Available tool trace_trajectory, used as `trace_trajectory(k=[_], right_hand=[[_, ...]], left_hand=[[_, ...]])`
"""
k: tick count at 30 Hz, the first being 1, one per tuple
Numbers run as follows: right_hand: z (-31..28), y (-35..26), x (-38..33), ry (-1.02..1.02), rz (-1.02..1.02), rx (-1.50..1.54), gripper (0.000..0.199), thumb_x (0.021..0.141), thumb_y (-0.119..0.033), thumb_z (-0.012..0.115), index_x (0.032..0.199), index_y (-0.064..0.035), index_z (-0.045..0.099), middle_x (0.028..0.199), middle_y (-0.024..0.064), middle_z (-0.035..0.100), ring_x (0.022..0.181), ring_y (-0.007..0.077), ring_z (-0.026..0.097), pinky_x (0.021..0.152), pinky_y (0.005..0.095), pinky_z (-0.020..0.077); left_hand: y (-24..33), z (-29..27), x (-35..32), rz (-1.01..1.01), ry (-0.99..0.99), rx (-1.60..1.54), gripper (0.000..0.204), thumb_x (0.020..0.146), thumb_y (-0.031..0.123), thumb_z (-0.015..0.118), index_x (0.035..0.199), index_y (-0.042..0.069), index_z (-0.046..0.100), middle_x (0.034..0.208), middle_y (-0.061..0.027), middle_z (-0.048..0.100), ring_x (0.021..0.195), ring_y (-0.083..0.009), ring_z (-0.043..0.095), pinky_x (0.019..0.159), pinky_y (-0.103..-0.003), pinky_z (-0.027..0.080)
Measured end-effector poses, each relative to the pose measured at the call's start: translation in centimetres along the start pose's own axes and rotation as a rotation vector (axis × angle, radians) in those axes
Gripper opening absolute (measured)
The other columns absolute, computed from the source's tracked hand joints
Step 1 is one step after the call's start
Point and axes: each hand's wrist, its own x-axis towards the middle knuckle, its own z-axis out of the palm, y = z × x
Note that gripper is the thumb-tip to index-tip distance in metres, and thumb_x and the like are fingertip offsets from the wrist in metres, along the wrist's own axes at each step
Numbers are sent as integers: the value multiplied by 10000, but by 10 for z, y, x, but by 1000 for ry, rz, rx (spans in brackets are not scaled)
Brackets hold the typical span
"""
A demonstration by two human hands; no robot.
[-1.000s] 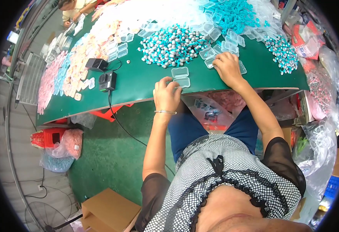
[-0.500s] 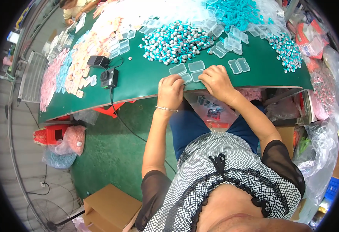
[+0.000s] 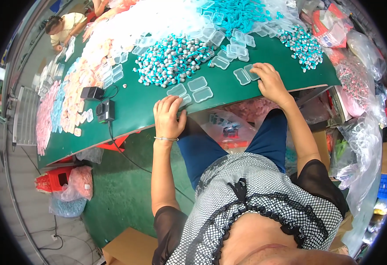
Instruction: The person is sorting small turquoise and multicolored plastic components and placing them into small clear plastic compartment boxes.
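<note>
On the green table in front of me, several small clear plastic cases lie open. My left hand [image 3: 168, 117] rests at the table's near edge, fingers apart, fingertips beside the left case [image 3: 176, 90] and partly covering its lower half. Just right of it lies the middle case [image 3: 197, 83], untouched. My right hand [image 3: 271, 84] reaches to the right case [image 3: 242, 77]; its fingertips touch that case's right half, with the thumb apart. Beyond them is a heap of small grey ribbed pieces with teal stems [image 3: 171, 59].
More clear cases [image 3: 237, 46] lie behind, near a teal pile [image 3: 235, 15]. Peach-coloured pieces [image 3: 81, 73] and two black boxes with a cable [image 3: 105, 110] are at left. Another grey-and-teal heap [image 3: 306, 46] is at right. A person [image 3: 65, 28] sits at far left.
My hands have moved apart: the left has loosened its fingers by the left case, and the right has gone from the middle case to the right one. The view has shifted.
</note>
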Motion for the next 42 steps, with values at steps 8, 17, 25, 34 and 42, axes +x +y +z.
trace_trajectory(k=[8,17,25,34,42], right_hand=[[6,-26,-1,-78,-113,47,133,750,-102,711,858,-90,633,1027,63,576,1006,259,552,818,406,423],[5,-56,10,-95,-102,72,199,771,-174,709,934,-91,632,999,72,580,971,264,558,833,401,410],[29,-72,21,-206,-216,101,138,784,-114,680,915,-100,639,1004,64,588,949,266,563,819,387,398],[39,-61,38,-217,-456,320,185,680,26,658,838,-56,609,1011,80,592,970,288,585,837,397,473],[48,-75,38,-180,-461,314,263,672,32,646,910,-79,621,1000,76,603,979,278,586,815,390,471]], left_hand=[[19,20,17,46,-32,36,425,704,166,745,1104,107,612,1161,-94,592,1116,-293,547,981,-475,381],[18,25,15,45,-60,59,265,774,153,710,1030,118,653,1148,-97,597,1077,-309,554,932,-425,411],[14,23,12,57,-34,24,219,766,131,714,978,116,665,1122,-99,613,1043,-309,578,918,-428,427],[-2,12,5,93,-37,-18,197,776,62,680,970,87,663,1108,-100,616,991,-315,587,901,-431,443],[-7,4,-2,69,-33,-6,215,770,94,666,984,97,648,1111,-104,609,1062,-301,583,966,-495,413]])
